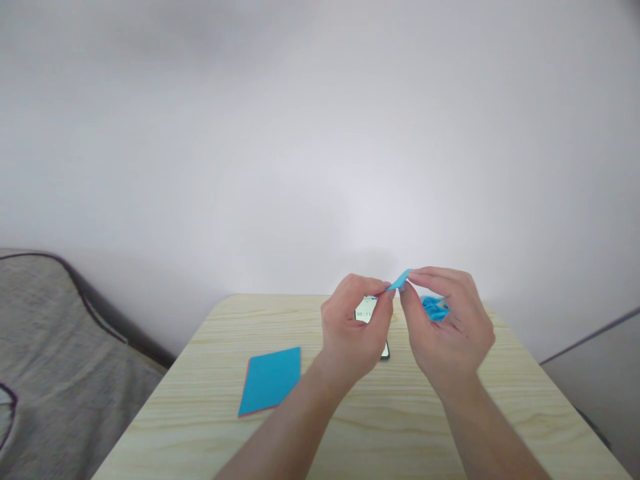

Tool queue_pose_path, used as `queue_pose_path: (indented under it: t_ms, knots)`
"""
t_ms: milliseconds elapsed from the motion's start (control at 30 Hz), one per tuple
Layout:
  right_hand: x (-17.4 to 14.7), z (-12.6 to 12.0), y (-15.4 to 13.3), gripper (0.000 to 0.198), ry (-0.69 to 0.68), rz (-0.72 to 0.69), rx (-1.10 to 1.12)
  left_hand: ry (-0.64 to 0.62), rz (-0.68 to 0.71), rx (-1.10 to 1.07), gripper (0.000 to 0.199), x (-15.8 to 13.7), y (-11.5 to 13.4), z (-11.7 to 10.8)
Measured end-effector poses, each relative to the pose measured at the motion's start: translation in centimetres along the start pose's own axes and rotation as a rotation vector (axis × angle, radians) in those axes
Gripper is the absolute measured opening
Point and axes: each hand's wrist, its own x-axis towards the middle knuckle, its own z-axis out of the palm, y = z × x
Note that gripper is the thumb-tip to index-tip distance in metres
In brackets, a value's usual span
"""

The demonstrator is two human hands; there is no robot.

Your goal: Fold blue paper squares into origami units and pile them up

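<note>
My left hand (353,330) and my right hand (447,327) are raised above a light wooden table (200,413), fingertips meeting. Both pinch a small folded piece of blue paper (401,280) between thumb and fingers. Behind my right hand lie a few small blue folded pieces (434,308) on the table. A phone (366,312) with a lit screen lies under my left hand, mostly hidden by it.
A stack of square blue paper sheets (271,380) lies on the table to the left of my hands. A grey cushioned seat (55,360) stands at the left. A white wall fills the background, and a grey surface (595,373) sits at the right.
</note>
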Motion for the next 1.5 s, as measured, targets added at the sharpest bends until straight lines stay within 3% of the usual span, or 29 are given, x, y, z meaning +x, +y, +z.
queue_pose_path:
  t_ms: [900, 1200, 1500]
  knots:
    - [-0.1, -0.1, -0.1, 0.021, -0.004, -0.004, -0.045, 0.018, -0.042, 0.013, 0.007, 0.0, 0.4, 0.1]
    - [0.8, -1.0, -0.3, 0.019, -0.151, 0.038, -0.031, 0.0, -0.004, 0.06, 0.01, 0.4, 0.2, -0.4]
    - [1.3, -1.9, -0.3, 0.011, -0.465, 0.222, 0.026, -0.096, -0.054, -0.003, 0.016, 1.7, 0.5, -2.0]
